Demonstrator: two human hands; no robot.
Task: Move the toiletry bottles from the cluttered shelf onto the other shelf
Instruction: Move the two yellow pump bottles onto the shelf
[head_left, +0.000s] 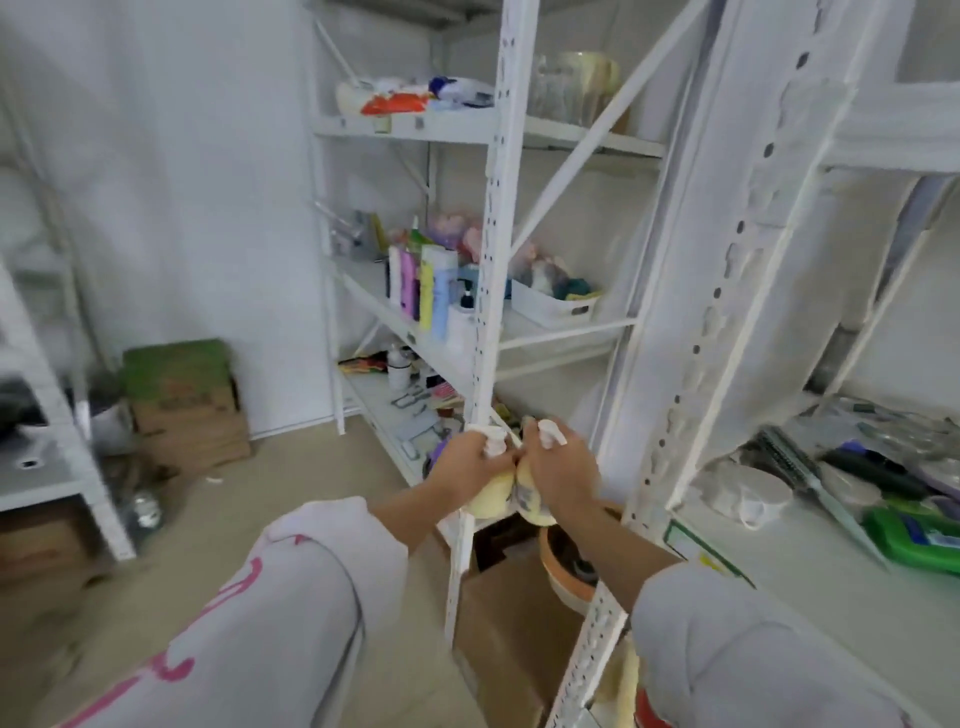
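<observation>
1. Before the white upright (485, 291), both hands meet, each gripping a pale yellow pump bottle.
2. Left hand (470, 462): fingers wrapped round the left bottle (491, 496), just under its white pump.
3. Right hand (563, 470): fingers closed on the right bottle (535, 512) (mostly hidden by the hand).
4. Bottles touch side by side, held in the air.
5. Middle shelf (384, 312) behind holds upright toiletry tubes (423, 283).
6. Right-hand shelf (800, 566): brush (800, 467), green pack (917, 538).
</observation>
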